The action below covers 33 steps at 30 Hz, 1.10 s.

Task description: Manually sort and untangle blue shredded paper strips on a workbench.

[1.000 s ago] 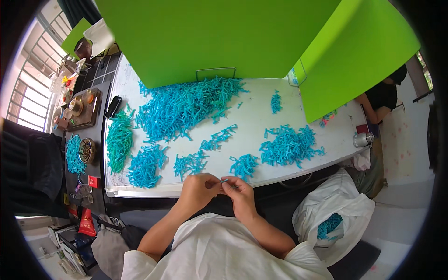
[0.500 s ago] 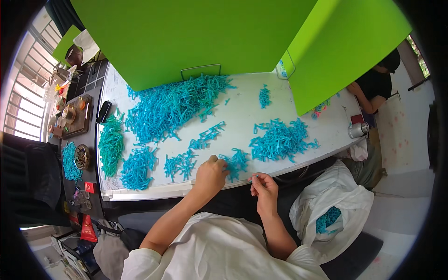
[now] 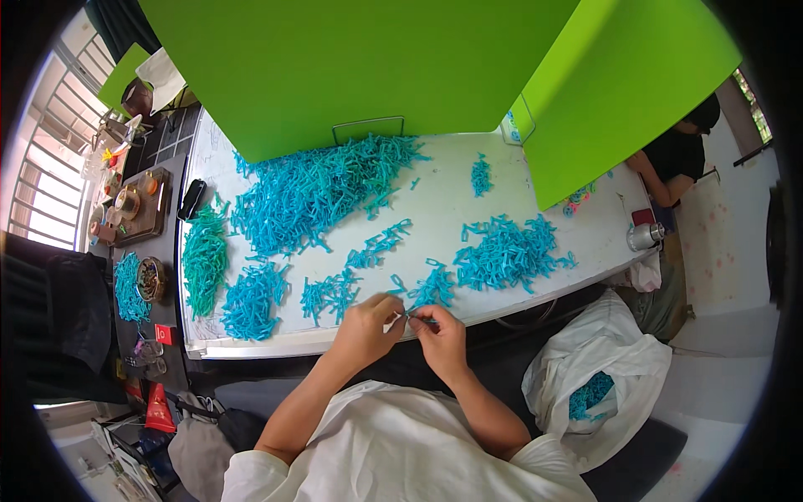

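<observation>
My left hand [image 3: 365,330] and my right hand [image 3: 442,340] meet at the table's front edge, fingers pinched together. What sits between the fingertips is too small to make out. Just beyond them lies a small pile of blue plastic clip-like pieces [image 3: 434,289], with a loose piece beside it. Left of it are more small blue clusters, one [image 3: 330,294] near my left hand and a thin one [image 3: 379,244] farther back. A bigger blue heap [image 3: 508,253] is to the right. The largest heap [image 3: 309,197] spreads along the foot of the green board.
Green boards [image 3: 360,67] stand across the white table [image 3: 452,197]. Greener pieces [image 3: 203,263] and a black case [image 3: 191,199] are at the left. A white sack [image 3: 623,347] with blue pieces stands at lower right. A metal cylinder [image 3: 644,237] lies near another person [image 3: 676,163].
My right hand has moved left and up to meet my left hand, which has come slightly down and left from the small pile. The fingertips now touch or nearly touch.
</observation>
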Available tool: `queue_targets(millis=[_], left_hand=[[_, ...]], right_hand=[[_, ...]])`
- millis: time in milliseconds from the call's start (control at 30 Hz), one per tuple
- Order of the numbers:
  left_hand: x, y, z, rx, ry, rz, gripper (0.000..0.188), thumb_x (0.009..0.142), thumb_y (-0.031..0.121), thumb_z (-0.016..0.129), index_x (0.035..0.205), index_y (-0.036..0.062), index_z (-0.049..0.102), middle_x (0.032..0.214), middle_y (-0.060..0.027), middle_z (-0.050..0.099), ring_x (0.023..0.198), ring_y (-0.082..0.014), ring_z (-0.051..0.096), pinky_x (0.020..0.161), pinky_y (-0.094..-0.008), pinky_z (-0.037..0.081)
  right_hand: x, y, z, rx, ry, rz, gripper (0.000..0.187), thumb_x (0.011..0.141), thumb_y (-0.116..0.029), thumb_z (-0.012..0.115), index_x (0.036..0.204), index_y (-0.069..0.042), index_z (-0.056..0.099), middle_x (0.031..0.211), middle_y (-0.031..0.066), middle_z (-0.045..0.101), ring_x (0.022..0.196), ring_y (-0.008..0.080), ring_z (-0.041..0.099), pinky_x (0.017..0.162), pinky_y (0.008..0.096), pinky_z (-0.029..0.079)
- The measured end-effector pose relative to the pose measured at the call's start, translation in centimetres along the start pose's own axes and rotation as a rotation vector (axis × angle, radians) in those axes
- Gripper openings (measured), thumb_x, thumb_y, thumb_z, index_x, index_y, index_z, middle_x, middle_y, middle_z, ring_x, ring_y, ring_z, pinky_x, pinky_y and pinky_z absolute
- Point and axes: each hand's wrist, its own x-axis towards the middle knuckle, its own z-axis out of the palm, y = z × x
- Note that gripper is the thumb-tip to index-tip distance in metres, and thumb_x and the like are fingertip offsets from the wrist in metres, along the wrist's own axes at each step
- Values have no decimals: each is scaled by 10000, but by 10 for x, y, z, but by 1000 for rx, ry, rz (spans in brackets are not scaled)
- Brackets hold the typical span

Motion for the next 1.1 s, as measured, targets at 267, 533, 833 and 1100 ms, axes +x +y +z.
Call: queue_targets(millis=[267, 533, 833, 1100], left_hand=[[-40, -6, -17, 184, 21, 8, 184, 793, -11, 720, 950, 41, 639, 824, -126, 690, 747, -297, 706, 646, -370, 563], [-46, -3, -23, 169, 14, 53, 170, 820, -12, 710, 967, 42, 645, 831, -108, 685, 694, -278, 681, 615, -379, 545], [-66, -37, -17, -914, 62, -481, 86, 923, -36, 661, 986, 23, 667, 1051, -61, 700, 991, -135, 652, 870, -257, 497], [-62, -28, -16, -1047, -52, -456, 53, 970, -37, 590, 998, 6, 602, 940, -75, 691, 817, -105, 630, 722, -250, 506]], right_hand=[[-21, -33, -1, -59, 10, -152, 51, 880, -23, 726, 913, -16, 688, 743, 11, 639, 630, 58, 568, 570, 223, 460], [0, -7, 9, -18, -166, -43, 59, 914, -31, 682, 970, -13, 690, 868, 41, 671, 675, 83, 574, 601, 241, 466], [-4, -28, -6, 303, -355, 331, 95, 941, -64, 700, 1019, -14, 723, 866, 7, 686, 717, 70, 599, 644, 220, 486], [-2, -36, -3, 430, -448, 80, 104, 935, 20, 660, 1028, 22, 707, 968, 84, 721, 882, 138, 696, 796, 255, 554]])
